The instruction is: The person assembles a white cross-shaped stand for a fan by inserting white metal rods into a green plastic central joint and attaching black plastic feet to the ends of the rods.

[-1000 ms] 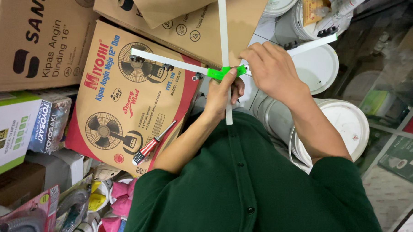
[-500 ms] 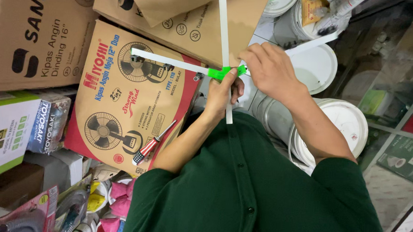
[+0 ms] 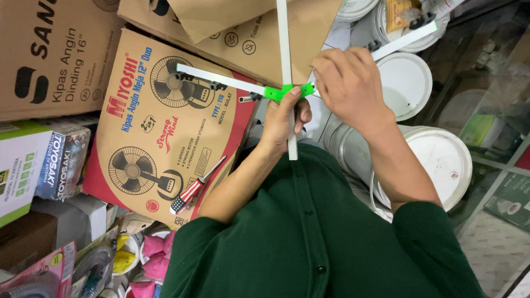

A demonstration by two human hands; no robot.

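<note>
A cross of slim white bars (image 3: 220, 80) is joined at its middle by a bright green plastic clamp (image 3: 277, 92). One bar runs upright (image 3: 282, 32) and the other slants from left to upper right. My left hand (image 3: 282, 119) grips the upright bar just below the clamp, with its thumb on the green part. My right hand (image 3: 349, 82) is closed over the right side of the clamp, and its fingers hide that part of the joint. A small dark bolt (image 3: 249, 98) sticks out left of the clamp. My green shirt fills the bottom of the view.
A screwdriver (image 3: 196, 185) with a striped red, white and blue handle lies on a brown and red fan box (image 3: 154, 127). More cardboard boxes (image 3: 39, 47) are stacked to the left and above. White lidded buckets (image 3: 438, 161) and a glass case (image 3: 507, 116) stand at the right.
</note>
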